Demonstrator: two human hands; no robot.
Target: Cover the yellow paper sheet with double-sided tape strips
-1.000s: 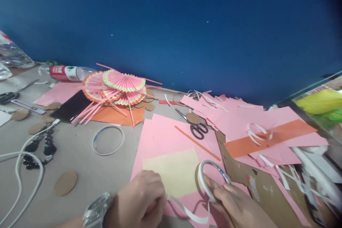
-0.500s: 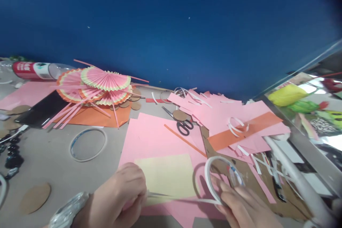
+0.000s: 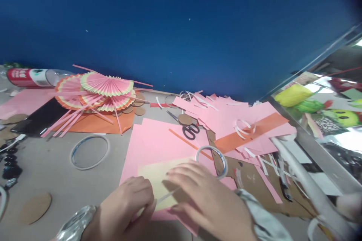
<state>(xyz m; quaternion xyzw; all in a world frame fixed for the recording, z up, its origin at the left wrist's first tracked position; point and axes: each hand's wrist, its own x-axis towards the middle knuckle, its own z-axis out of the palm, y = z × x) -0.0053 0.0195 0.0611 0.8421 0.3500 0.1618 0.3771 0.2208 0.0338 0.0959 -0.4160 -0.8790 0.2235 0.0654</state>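
Observation:
My left hand (image 3: 127, 205) is curled near the bottom edge, pinching the end of a thin white tape strip (image 3: 166, 196) against a pale yellow paper (image 3: 155, 175). My right hand (image 3: 203, 196) lies over the yellow paper with its fingers stretched flat, pressing along the strip. The roll of tape (image 3: 212, 160) stands just beyond my right fingers, apart from them, on pink paper sheets (image 3: 152, 139). A watch is on my left wrist.
Black scissors (image 3: 188, 130) lie on the pink sheets. Folded pink paper fans (image 3: 98, 90) rest on orange paper at the back left, beside a lying bottle (image 3: 34, 77). A second tape ring (image 3: 89, 151), cardboard discs (image 3: 35, 207), brown cardboard (image 3: 254, 180) and pink scraps surround the work.
My right hand let go of the tape roll and moved left onto the yellow paper, flattening over the strip. The roll now stands behind it. The view shifted slightly right.

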